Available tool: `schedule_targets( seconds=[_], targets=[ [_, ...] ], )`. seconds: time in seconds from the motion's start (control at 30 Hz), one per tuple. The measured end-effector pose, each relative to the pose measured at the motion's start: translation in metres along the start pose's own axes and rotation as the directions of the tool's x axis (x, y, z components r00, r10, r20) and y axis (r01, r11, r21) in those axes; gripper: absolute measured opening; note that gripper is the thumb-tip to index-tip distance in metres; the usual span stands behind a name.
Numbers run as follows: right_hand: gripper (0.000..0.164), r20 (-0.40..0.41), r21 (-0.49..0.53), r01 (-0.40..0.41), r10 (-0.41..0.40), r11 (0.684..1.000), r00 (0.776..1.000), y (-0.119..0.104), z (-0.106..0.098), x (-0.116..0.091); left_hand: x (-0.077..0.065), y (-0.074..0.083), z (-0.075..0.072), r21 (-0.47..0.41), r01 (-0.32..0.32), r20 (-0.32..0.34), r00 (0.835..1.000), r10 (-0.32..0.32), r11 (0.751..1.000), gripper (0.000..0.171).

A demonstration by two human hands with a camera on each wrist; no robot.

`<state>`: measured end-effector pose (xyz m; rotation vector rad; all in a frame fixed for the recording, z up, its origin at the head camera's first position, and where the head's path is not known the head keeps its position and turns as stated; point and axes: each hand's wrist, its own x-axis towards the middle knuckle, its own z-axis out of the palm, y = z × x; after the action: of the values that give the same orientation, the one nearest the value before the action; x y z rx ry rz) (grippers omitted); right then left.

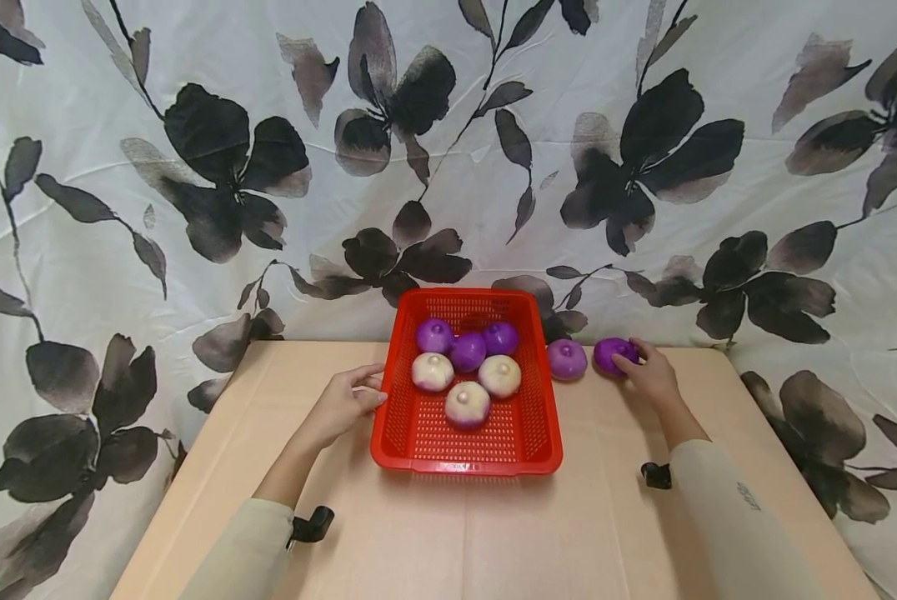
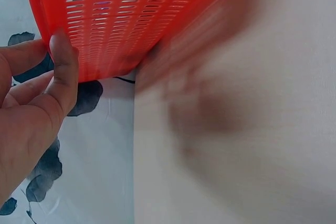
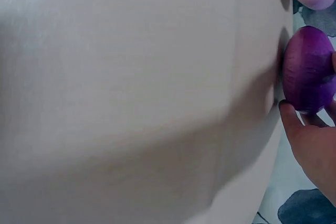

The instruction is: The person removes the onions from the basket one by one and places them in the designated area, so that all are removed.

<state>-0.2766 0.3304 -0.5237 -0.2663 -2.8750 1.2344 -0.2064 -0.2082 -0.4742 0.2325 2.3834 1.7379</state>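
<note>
A red plastic basket (image 1: pixel 388 442) sits mid-table with several round vegetables inside. Three are purple onions (image 1: pixel 468 352) towards the back; three look like white turnips with purple undersides (image 1: pixel 467 405). My left hand (image 1: pixel 347 402) holds the basket's left rim, and the left wrist view shows thumb and fingers (image 2: pixel 62 72) at its edge. To the right of the basket, my right hand (image 1: pixel 653 373) grips a deep purple onion (image 1: pixel 612 357) at the table's back edge. That onion (image 3: pixel 308 72) shows close up in the right wrist view. A paler purple onion (image 1: pixel 567 360) lies between it and the basket.
The table (image 1: pixel 448 542) has a light wood-coloured top. A white cloth with dark flowers (image 1: pixel 493 208) hangs right behind its back edge and also shows at both sides. Black wrist cameras (image 1: pixel 312 525) are worn on both forearms.
</note>
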Motion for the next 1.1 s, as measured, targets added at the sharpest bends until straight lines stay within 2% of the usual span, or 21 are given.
schedule_targets(
  seconds=[0.23, 0.5, 1.1],
  targets=[
    [0.074, 0.014, -0.028, 0.007, -0.007, 1.0, 1.0, 0.0018, 0.0035, 0.0022, -0.0012, -0.0001, -0.0013, -0.008, -0.003, 0.001, 1.0, 0.003, 1.0, 0.056],
    [0.077, 0.048, 0.018, -0.02, 0.02, 1.0, 0.999, 0.0002, 0.0017, -0.0002, -0.0007, 0.0018, -0.001, -0.011, 0.0, 0.006, 1.0, 0.0, 1.0, 0.056],
    [0.078, 0.062, 0.006, 0.013, -0.014, 1.0, 0.998, 0.0011, 0.0011, 0.0014, 0.0003, -0.0002, 0.0002, -0.003, 0.016, -0.005, 1.0, -0.016, 1.0, 0.056]
  ],
)
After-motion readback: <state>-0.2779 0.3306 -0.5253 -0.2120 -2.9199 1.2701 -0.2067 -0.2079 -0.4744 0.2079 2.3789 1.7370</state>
